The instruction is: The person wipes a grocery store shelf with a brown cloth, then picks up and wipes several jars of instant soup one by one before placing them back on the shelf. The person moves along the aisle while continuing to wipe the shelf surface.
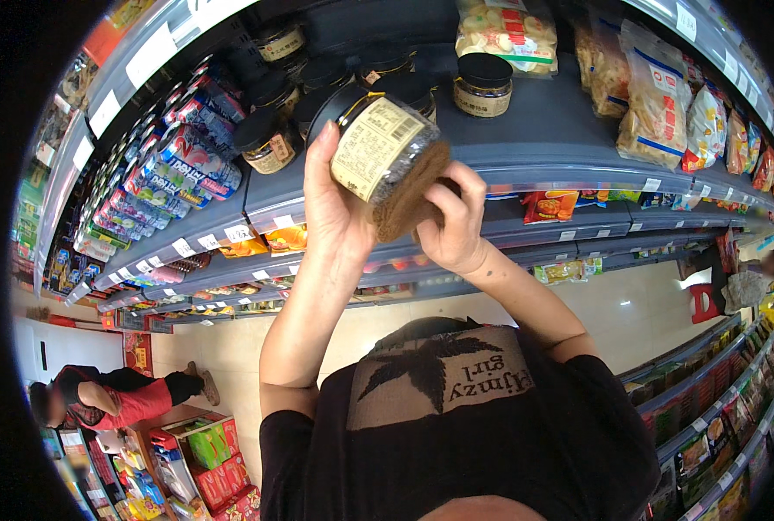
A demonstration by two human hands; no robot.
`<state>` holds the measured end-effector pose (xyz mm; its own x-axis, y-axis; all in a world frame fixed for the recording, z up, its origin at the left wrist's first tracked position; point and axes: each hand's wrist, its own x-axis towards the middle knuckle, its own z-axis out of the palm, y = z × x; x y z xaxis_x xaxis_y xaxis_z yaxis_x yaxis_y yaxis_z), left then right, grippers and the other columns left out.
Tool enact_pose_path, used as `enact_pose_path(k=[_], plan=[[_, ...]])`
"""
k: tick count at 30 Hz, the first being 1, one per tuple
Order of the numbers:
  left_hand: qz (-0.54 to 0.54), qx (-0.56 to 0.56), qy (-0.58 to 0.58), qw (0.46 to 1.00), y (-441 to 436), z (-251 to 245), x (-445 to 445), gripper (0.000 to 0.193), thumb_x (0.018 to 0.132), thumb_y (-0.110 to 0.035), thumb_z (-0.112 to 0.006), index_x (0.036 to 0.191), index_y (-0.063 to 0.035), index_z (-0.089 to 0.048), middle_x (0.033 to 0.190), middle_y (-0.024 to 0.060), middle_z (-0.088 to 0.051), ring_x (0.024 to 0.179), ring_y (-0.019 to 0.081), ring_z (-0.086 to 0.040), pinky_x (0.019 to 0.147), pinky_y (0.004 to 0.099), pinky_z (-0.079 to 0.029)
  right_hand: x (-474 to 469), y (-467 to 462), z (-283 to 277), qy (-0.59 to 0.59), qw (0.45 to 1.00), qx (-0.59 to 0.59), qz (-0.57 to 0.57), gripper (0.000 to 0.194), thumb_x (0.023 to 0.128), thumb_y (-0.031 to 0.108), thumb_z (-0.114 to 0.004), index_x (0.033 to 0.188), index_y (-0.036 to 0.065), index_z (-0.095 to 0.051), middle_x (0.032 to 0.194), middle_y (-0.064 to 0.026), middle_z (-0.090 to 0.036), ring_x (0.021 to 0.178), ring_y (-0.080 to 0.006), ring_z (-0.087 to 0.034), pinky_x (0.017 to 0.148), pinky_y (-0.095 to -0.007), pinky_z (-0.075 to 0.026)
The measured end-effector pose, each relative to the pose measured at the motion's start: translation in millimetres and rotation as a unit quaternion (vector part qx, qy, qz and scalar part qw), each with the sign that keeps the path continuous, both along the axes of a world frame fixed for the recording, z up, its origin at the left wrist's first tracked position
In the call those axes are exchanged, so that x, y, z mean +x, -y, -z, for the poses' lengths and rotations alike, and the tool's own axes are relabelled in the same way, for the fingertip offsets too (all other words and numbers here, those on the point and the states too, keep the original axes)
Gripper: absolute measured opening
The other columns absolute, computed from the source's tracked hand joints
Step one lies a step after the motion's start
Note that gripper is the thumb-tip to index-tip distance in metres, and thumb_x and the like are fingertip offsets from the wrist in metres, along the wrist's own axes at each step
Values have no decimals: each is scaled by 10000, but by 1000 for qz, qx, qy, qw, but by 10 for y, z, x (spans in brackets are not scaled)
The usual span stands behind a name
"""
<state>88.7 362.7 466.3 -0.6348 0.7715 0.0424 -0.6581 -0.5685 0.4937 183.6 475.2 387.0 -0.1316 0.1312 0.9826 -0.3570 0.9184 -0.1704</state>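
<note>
My left hand (340, 208) grips a clear jar (375, 148) with a black lid and a cream label that bears writing and a barcode. The jar is tilted on its side above the shelf edge, and dark contents show through its wall. A brown cloth (413, 195) lies against the jar's base, pinched in the curled fingers of my right hand (455, 225). Similar black-lidded jars stand behind on the dark shelf (543, 133). One jar (483, 88) sits apart to the right, and another jar (266, 143) is near the shelf's front at left.
Stacked drink cans (191, 159) fill the shelf on the left. Bagged dry food (654, 98) stands at the right, with another bag (507, 36) behind the single jar. A person in red (120, 397) stands at lower left near boxed goods (221, 462). Another rack (700, 423) is at lower right.
</note>
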Motion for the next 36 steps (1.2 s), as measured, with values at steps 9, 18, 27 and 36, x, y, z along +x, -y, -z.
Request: enact_pose_path(k=[9, 18, 27, 36], plan=[[-63, -19, -19, 998, 28, -25, -89, 493, 893, -345, -708, 1272, -50, -596, 1228, 145, -666, 1136, 295, -640, 1038, 478, -490, 255, -32, 154, 268, 945, -175, -62, 336, 889, 123, -695, 1180, 3, -579, 1138, -181, -580, 977, -377, -626, 830, -404, -520], [-222, -169, -435, 856, 36, 82, 19, 649, 660, -104, -882, 1228, -16, -578, 1147, 82, -668, 1069, 182, -633, 970, 331, -487, 581, -311, -506, 73, 971, -218, -66, 306, 951, 165, -649, 1188, -22, -600, 1179, -148, -569, 1089, -277, -556, 962, -370, -446], [-218, -256, -699, 632, -30, 358, 158, 758, 638, -196, -869, 1307, -61, -540, 1247, 109, -601, 1161, 287, -596, 1011, 411, -471, 479, 23, -1050, 234, 970, 63, 23, 341, 832, 253, -727, 1134, 101, -687, 1172, -77, -635, 949, -298, -593, 782, -368, -513], [-201, -160, -504, 825, 122, 81, 89, 774, 631, -169, -902, 1296, -12, -538, 1163, 87, -669, 1078, 191, -633, 1005, 354, -471, 403, -530, -853, 192, 968, -74, 146, 267, 907, 235, -678, 1105, 55, -683, 1047, -115, -666, 945, -323, -615, 824, -406, -497]])
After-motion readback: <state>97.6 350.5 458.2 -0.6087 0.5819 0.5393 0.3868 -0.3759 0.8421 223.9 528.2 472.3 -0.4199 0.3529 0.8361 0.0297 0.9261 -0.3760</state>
